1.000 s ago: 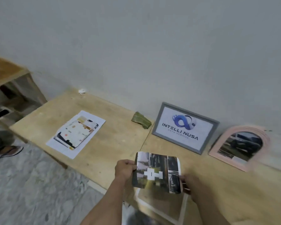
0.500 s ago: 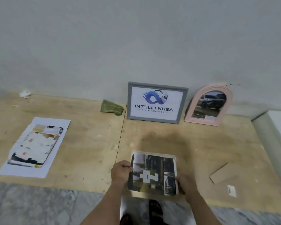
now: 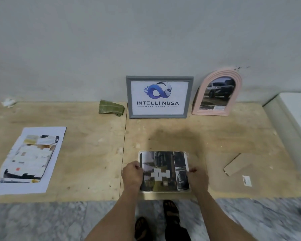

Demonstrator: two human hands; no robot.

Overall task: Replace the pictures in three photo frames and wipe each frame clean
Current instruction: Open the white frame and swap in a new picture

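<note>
The printed picture lies between the two hands at the near edge of the wooden table, its long axis running away from the person, toward the wall, and its short sides set crosswise. It seems to sit on a pale frame whose rim shows just under the print's near and far edges — whether it is already seated inside that rim cannot be told. The left hand pinches the print's left edge, fingers curled over it; the right hand grips the right edge the same way, so both hands are clamped on the sheet and equally near it. The next move likely turns on squaring the sheet to the frame below, pressed straight down. Beyond the hands, against the wall, a grey frame stands straight ahead, a pink arched frame ahead to the right, and a green cloth ahead to the left. Far left of the left hand lies a loose printed sheet; right of the right hand, a brown backing board.
</note>
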